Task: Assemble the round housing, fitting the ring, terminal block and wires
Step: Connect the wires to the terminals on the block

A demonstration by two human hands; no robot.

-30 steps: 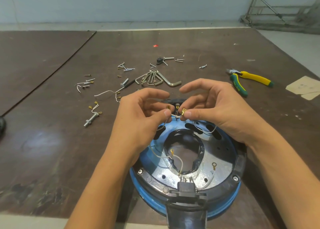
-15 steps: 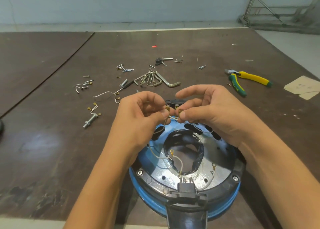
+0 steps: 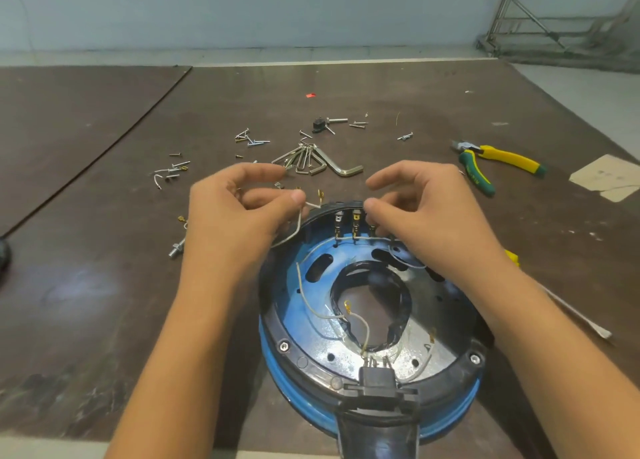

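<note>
- Well out on the left of the table (image 3: 104,285), as I watch from my remote station, loose screws (image 3: 173,171) and short wire offcuts lie scattered, apart from the work.
- On my feed the left hand (image 3: 235,223) pinches a white wire (image 3: 298,221) between thumb and forefinger, its other fingers curled. The wire's brass spade connector (image 3: 320,195) stands free just above the housing's far rim.
- Centre frame, the round housing (image 3: 304,406) sits near the table's front edge. Its black ring (image 3: 301,365) is seated on top, the terminal block (image 3: 375,382) is at the near rim, and a row of brass tabs (image 3: 346,223) lines the far rim.
- I judge the step in hand to be pushing this connector onto a free tab. I would grip close to the brass, square it to the tab and press straight along it, so that neither wire nor tab bends.
- At the right end of that row, the right hand (image 3: 433,223) has its fingers curled and its thumb tip beside the tabs. I cannot tell whether it holds anything.
- Far right, yellow-and-green pliers (image 3: 498,158) lie well apart from the housing.
</note>
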